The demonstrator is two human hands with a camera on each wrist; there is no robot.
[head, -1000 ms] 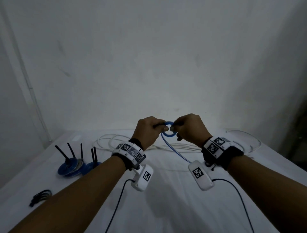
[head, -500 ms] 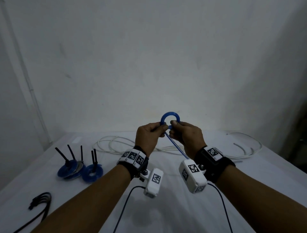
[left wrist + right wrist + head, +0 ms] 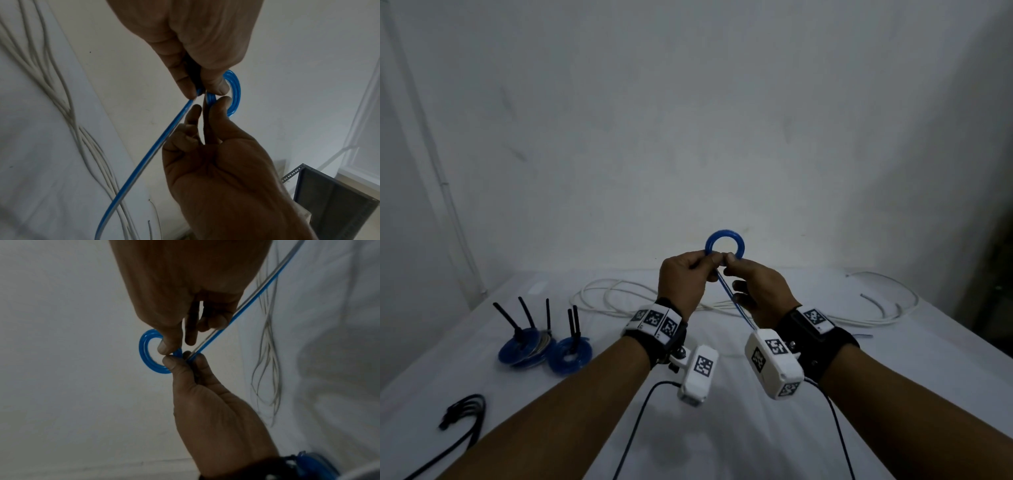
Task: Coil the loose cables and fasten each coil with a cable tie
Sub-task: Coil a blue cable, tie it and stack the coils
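Now the blue cable (image 3: 725,244) coil is raised higher and upright, pinched by left hand (image 3: 686,281) and right hand (image 3: 758,291), winding unfinished, untied.

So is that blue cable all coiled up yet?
Partly. The blue cable forms a small ring between both hands, but a straight tail runs down to the table.

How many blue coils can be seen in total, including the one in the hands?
3: one blue coil held up by both hands, and two tied coils lying side by side on the table at left. Others may be hidden.
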